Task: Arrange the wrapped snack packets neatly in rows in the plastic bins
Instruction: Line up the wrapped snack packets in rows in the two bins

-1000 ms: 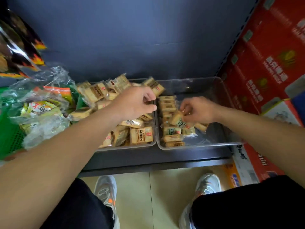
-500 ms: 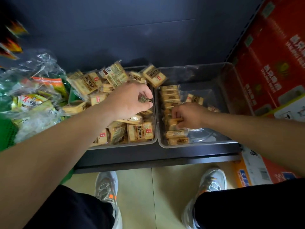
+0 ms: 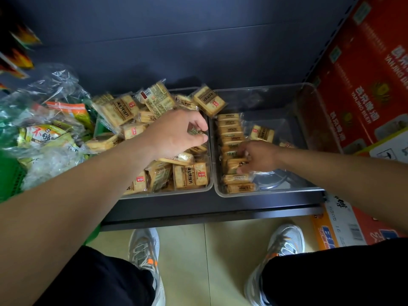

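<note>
From the head camera, the left hand reached over the left bin, where a loose heap of packets lay every which way, and its curled fingers and thumb pinched a small packet above the heap. The right hand was down in the right bin, fingers curled round an upright packet in the row of packets standing along that bin's left wall, with one stray packet lying apart behind the hand. A red carton stood just beside the right bin, and bagged snacks sat left of the left bin.
</note>
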`<state>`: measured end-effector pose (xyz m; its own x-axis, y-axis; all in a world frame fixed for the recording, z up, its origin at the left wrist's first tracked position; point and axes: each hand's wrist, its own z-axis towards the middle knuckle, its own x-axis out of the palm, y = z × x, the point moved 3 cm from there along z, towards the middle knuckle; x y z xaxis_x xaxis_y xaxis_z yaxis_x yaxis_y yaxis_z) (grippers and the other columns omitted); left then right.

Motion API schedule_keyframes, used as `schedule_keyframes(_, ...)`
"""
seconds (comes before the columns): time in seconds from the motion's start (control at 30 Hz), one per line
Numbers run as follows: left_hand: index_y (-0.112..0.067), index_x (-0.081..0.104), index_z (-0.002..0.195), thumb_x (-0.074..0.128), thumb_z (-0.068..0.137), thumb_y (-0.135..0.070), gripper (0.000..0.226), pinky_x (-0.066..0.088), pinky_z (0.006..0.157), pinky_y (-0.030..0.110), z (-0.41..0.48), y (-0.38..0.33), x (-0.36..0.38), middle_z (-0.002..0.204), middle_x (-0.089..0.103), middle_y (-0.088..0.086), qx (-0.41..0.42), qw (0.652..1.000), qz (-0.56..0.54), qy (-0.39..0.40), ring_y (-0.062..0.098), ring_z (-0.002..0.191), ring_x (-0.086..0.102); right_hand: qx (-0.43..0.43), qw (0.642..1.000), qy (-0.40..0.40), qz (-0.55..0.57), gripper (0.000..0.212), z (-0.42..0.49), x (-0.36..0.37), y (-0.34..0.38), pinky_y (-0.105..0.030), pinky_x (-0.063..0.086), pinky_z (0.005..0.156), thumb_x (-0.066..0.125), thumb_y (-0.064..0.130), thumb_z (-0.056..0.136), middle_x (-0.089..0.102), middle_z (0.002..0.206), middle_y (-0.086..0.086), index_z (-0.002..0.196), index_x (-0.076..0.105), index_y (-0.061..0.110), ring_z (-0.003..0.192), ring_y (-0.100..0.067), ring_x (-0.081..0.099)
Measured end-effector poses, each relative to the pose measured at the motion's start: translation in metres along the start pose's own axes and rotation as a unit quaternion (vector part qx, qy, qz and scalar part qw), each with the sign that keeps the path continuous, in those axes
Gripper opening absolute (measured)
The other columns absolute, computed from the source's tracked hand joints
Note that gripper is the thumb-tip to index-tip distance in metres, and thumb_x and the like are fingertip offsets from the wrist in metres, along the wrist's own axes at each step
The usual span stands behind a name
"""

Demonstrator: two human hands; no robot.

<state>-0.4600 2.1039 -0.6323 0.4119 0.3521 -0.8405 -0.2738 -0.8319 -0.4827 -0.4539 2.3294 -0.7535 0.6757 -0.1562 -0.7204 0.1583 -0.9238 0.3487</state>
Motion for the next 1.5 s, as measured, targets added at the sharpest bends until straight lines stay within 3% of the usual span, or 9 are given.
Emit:
schedule_keyframes(0.23,-0.029,0.067,0.119,0.066,0.096,-0.034,0.023,0.036,0.093,0.023,0.000,0.001,0.000,0.124,0.064,-0.012,0.002,1.000,-0.004,0.001,0.005,0.112,0.054,0.017,1.000,0.009,0.023,0.061,0.005,0.004,-0.006,-0.040,0.053,0.098,0.077,0.057,0.081,0.063,0.121,0.004,0.127,0.060,0.021,0.112,-0.020,0.061)
schedule_keyframes(0.37,-0.031,0.067,0.117,0.066,0.096,-0.036,0.022,0.038,0.095,0.025,0.000,0.002,0.000,0.124,0.064,-0.011,-0.003,1.000,-0.006,0.002,0.006,0.113,0.055,0.025,0.998,0.036,-0.049,0.070,0.009,0.007,-0.006,-0.043,0.051,0.100,0.066,0.074,0.078,0.056,0.130,0.001,0.127,0.059,0.024,0.114,-0.022,0.057)
schedule_keyframes(0.53,-0.030,0.067,0.118,0.066,0.096,-0.036,0.023,0.036,0.094,0.024,0.000,0.002,0.001,0.124,0.063,-0.012,-0.004,1.000,-0.011,0.002,0.005,0.113,0.053,0.031,0.997,0.042,0.055,0.081,0.008,0.007,-0.009,-0.041,0.047,0.108,0.070,0.068,0.080,0.057,0.138,0.003,0.142,0.052,0.020,0.123,-0.022,0.057)
schedule_keyframes(0.63,-0.030,0.067,0.118,0.066,0.096,-0.035,0.023,0.035,0.094,0.024,0.000,0.003,0.001,0.124,0.063,-0.012,-0.005,1.000,-0.018,0.000,0.005,0.114,0.053,0.033,0.994,0.037,0.099,0.062,0.007,0.008,-0.014,-0.030,0.045,0.105,0.069,0.055,0.089,0.058,0.129,0.005,0.137,0.054,0.018,0.121,-0.019,0.055)
schedule_keyframes(0.73,-0.030,0.067,0.118,0.066,0.096,-0.035,0.023,0.035,0.093,0.023,0.001,0.003,0.000,0.124,0.063,-0.011,-0.003,1.000,-0.020,-0.003,0.004,0.113,0.053,0.035,0.992,0.032,0.116,0.033,0.008,0.007,-0.019,-0.022,0.043,0.088,0.070,0.049,0.090,0.055,0.104,0.015,0.109,0.054,0.027,0.110,-0.014,0.053)
schedule_keyframes(0.87,-0.029,0.068,0.118,0.066,0.096,-0.036,0.023,0.036,0.092,0.023,0.001,0.002,0.001,0.125,0.063,-0.011,0.004,1.000,-0.005,-0.007,0.002,0.110,0.051,0.022,0.992,0.039,0.122,0.085,0.006,0.006,-0.011,-0.035,0.044,0.110,0.070,0.070,0.076,0.057,0.136,0.005,0.140,0.054,0.018,0.127,-0.017,0.053)
schedule_keyframes(1.13,-0.032,0.064,0.117,0.062,0.096,-0.043,0.024,0.044,0.102,0.040,0.013,-0.023,0.022,0.121,0.063,-0.010,0.076,0.982,0.171,-0.016,0.015,0.111,0.058,-0.001,0.986,-0.040,0.161,0.045,0.006,-0.003,-0.019,-0.037,0.052,0.098,0.074,0.043,0.088,0.069,0.109,0.000,0.122,0.068,0.014,0.105,-0.018,0.065)
schedule_keyframes(1.4,-0.029,0.068,0.112,0.062,0.092,-0.050,0.030,0.041,0.108,0.041,0.074,-0.027,0.069,0.112,0.069,-0.003,0.148,0.932,0.325,0.064,0.021,0.108,0.062,-0.010,0.977,-0.093,0.191,0.056,0.012,0.006,-0.027,-0.034,0.054,0.090,0.084,0.042,0.078,0.060,0.099,0.010,0.122,0.062,0.016,0.094,-0.011,0.060)
schedule_keyframes(1.5,-0.033,0.066,0.114,0.054,0.094,-0.054,0.032,0.020,0.122,0.045,0.080,-0.019,0.084,0.113,0.069,-0.007,0.153,0.909,0.369,0.121,0.019,0.116,0.060,-0.020,0.980,-0.113,0.162,0.058,0.015,0.010,-0.027,-0.035,0.053,0.086,0.084,0.050,0.077,0.061,0.100,0.007,0.120,0.063,0.017,0.096,-0.015,0.061)
